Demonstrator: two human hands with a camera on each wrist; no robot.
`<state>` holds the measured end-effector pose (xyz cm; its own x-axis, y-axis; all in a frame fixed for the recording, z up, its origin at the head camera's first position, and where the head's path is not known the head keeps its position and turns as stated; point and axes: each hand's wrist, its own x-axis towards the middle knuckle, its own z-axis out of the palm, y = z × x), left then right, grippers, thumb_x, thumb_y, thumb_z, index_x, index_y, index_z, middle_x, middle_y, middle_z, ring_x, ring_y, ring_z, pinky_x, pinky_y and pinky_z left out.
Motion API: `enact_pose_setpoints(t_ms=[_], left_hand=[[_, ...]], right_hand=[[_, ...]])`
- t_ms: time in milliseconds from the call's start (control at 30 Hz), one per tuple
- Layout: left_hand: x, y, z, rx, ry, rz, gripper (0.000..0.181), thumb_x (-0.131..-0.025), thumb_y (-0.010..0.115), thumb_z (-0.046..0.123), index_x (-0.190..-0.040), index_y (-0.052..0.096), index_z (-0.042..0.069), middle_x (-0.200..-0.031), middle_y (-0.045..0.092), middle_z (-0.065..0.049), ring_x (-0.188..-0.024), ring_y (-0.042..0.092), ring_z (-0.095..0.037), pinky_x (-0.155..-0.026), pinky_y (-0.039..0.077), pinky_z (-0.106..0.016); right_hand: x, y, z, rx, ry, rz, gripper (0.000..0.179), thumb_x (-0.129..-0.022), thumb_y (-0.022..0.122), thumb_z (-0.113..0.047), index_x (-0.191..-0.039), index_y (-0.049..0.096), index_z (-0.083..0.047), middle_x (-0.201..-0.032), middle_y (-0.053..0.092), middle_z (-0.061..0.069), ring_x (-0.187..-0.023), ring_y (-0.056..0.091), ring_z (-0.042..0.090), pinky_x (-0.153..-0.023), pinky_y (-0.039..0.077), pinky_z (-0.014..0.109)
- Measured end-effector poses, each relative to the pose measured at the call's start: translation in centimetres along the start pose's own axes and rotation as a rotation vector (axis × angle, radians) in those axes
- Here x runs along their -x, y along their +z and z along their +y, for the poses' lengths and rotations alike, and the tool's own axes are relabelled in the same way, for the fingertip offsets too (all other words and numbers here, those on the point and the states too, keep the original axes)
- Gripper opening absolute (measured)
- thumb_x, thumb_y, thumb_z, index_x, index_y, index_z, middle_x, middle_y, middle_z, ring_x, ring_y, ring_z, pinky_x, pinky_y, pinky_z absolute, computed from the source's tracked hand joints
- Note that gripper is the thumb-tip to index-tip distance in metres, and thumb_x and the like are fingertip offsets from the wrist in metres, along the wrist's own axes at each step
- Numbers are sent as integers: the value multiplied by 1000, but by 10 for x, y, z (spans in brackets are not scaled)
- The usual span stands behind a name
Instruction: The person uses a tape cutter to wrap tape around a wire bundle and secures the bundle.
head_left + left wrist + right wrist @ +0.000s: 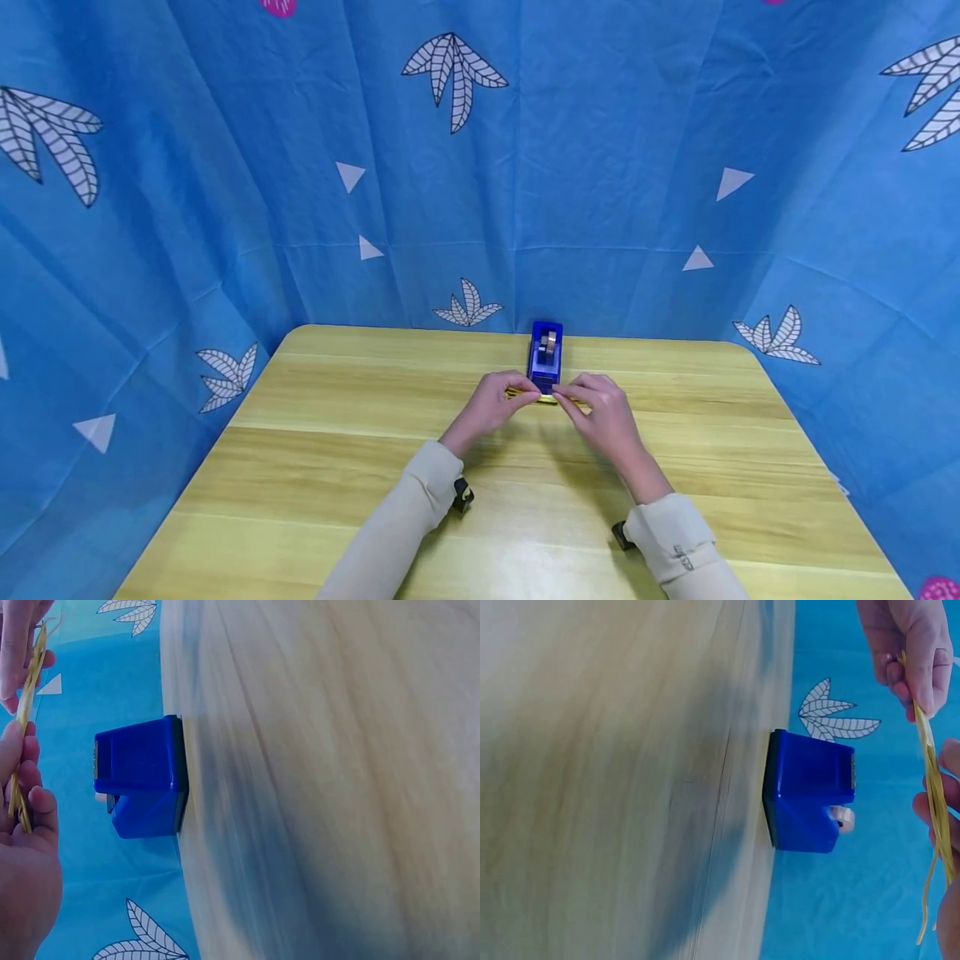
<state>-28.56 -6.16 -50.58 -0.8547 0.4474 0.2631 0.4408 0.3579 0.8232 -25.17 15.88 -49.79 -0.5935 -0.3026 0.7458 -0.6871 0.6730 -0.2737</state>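
A thin bundle of yellow strands (pixel 548 399) stretches between both hands, held up off the table. My left hand (pixel 489 405) pinches it on one side, thumb against fingers. On the other side my right hand (pixel 606 418) pinches it too. Between the hands, the bundle (pixel 931 761) has a pale, shiny stretch; whether this is tape I cannot tell. Loose strand ends hang below the right hand in the right wrist view. Just beyond the hands stands a blue tape dispenser (pixel 545 362) with a small roll in it; neither hand appears to touch it.
The wood-grain table (pixel 337 467) spreads out around both arms, its far edge just behind the dispenser. A blue patterned curtain (pixel 600 167) hangs behind the table and along its sides. Each wrist wears a small black device (pixel 462 495).
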Motion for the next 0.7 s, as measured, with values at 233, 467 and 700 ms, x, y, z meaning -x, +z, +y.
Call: enact_pose_setpoints(t_ms=[233, 467, 700], left_hand=[[0, 1, 0, -18, 57, 28, 19, -101, 69, 28, -103, 80, 14, -104, 77, 1, -100, 70, -12, -91, 57, -29], [-1, 3, 2, -50, 83, 50, 19, -101, 68, 28, -103, 80, 13, -102, 77, 1, -98, 70, -11, -90, 58, -27], [0, 5, 4, -89, 117, 65, 18, -101, 69, 25, -102, 80, 11, -100, 77, -1, -94, 69, -12, -86, 57, -26]], right_hand=[[0, -3, -2, -1, -29, 27, 14, -78, 90, -6, -90, 84, -10, -82, 73, 1, -78, 68, 22, -72, 58, 40], [-2, -3, -4, 2, -31, 42, 15, -76, 90, -4, -88, 84, -9, -80, 72, 1, -75, 68, 22, -72, 55, 40], [-2, -3, -4, 8, -7, 7, 10, -79, 89, -10, -87, 83, -10, -82, 72, -1, -77, 69, 20, -75, 55, 40]])
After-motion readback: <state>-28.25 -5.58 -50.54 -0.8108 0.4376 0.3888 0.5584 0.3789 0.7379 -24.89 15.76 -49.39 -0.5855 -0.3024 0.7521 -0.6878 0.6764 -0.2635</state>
